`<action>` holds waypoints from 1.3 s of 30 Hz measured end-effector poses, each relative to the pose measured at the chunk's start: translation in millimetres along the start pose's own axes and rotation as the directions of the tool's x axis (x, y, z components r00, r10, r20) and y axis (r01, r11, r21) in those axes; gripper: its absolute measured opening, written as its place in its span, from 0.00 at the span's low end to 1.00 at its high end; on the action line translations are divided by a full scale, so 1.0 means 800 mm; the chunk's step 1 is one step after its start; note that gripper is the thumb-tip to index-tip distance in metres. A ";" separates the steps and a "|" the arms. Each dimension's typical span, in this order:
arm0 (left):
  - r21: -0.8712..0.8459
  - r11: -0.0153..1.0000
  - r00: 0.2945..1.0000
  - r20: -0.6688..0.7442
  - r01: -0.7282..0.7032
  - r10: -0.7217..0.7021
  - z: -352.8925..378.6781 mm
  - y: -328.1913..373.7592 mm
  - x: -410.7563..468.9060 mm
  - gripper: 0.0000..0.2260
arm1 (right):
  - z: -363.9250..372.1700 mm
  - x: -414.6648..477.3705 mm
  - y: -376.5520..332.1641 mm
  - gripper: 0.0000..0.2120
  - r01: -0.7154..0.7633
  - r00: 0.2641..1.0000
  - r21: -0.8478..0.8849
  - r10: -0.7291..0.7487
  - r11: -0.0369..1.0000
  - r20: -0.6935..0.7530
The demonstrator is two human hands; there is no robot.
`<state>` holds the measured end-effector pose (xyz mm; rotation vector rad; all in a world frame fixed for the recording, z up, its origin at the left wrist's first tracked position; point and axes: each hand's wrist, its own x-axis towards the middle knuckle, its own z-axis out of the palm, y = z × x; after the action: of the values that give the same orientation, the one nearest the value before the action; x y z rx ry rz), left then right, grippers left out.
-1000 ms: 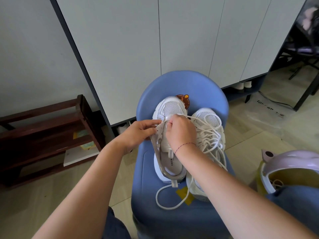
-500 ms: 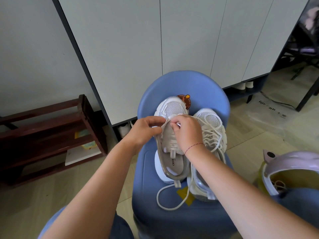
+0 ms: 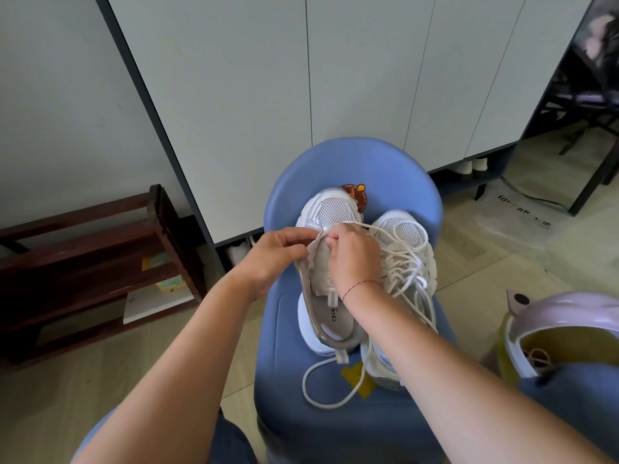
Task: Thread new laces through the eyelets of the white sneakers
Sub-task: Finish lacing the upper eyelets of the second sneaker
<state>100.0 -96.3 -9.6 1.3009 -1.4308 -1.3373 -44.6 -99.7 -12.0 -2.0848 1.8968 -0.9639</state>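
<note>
Two white sneakers stand side by side on a blue chair (image 3: pixel 351 426), toes pointing away from me. The left sneaker (image 3: pixel 330 212) has its tongue pulled up. My left hand (image 3: pixel 278 254) pinches the left eyelet flap near the toe end. My right hand (image 3: pixel 353 254) pinches the cream lace (image 3: pixel 382 229) at the same spot, over the tongue. The lace runs right across the right sneaker (image 3: pixel 407 229), piles up loosely on it, and loops down onto the seat in front. The eyelet itself is hidden by my fingers.
White cabinet doors (image 3: pixel 268 78) rise behind the chair. A dark wooden shoe rack (image 3: pixel 100 256) stands at the left. A pink and yellow bin (image 3: pixel 566 329) sits at the right. Wood floor surrounds the chair.
Both hands stayed at the toe end of the left sneaker's lacing; the fingers shifted slightly closer together on the flap and lace.
</note>
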 end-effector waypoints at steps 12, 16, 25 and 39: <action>-0.013 1.000 0.998 -0.060 -0.007 0.006 0.006 -0.002 0.000 0.17 | -0.001 -0.002 0.006 0.05 -0.154 0.988 0.252 0.146 0.955 0.052; -0.038 0.999 0.997 -0.073 0.000 -0.003 0.009 -0.002 0.001 0.17 | -0.004 0.000 0.012 0.05 -0.079 0.993 0.202 0.060 0.976 0.100; 0.014 1.000 0.998 -0.062 0.003 -0.003 0.007 0.001 -0.004 0.16 | 0.011 -0.005 0.003 0.06 -0.129 0.990 0.134 0.134 0.983 -0.033; -0.107 0.992 0.990 -0.113 0.068 -0.080 0.021 0.007 -0.011 0.16 | 0.011 -0.001 -0.005 0.07 -0.299 0.952 0.326 0.304 0.897 0.036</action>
<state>84.5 -84.8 -5.5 1.3530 -1.2287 -1.3422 -36.8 -100.8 -16.8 -1.5470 1.8425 -1.1288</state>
